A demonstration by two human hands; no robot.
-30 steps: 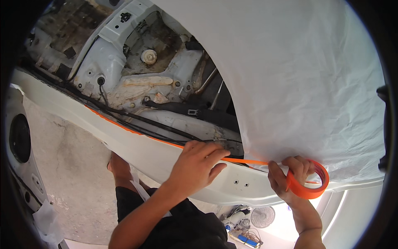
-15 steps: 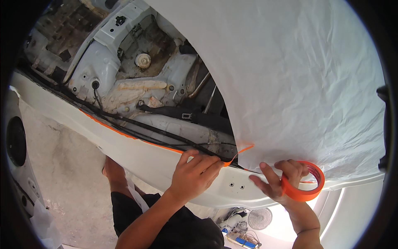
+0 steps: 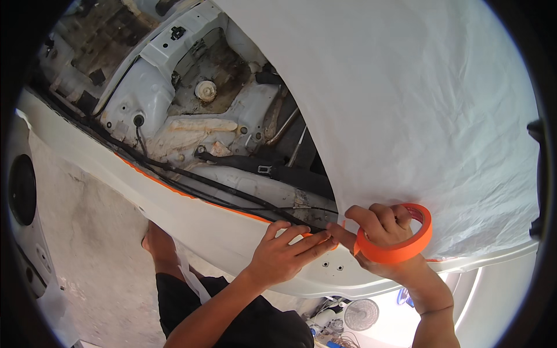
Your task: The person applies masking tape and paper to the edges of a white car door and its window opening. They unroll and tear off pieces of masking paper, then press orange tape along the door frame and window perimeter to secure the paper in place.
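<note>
A strip of orange masking tape runs along the inner edge of a white car body sill. My left hand is at the strip's right part, its fingers closed over the edge with a bit of orange between them. Around the fingers of my right hand hangs a roll of orange masking tape. The right fingers are curled, and the forefinger reaches to the left fingertips. Whether that finger grips the tape is partly hidden.
White sheeting covers the right side of the opening. Black cables and a black strap lie inside the bare car body. Below the sill are a concrete floor, a round fan-like grille and a removed-looking panel at left.
My right hand has moved left and slightly up with the tape roll, meeting my left hand. The loose orange tail that stuck up is now mostly hidden by the fingers. My left hand shifted slightly right.
</note>
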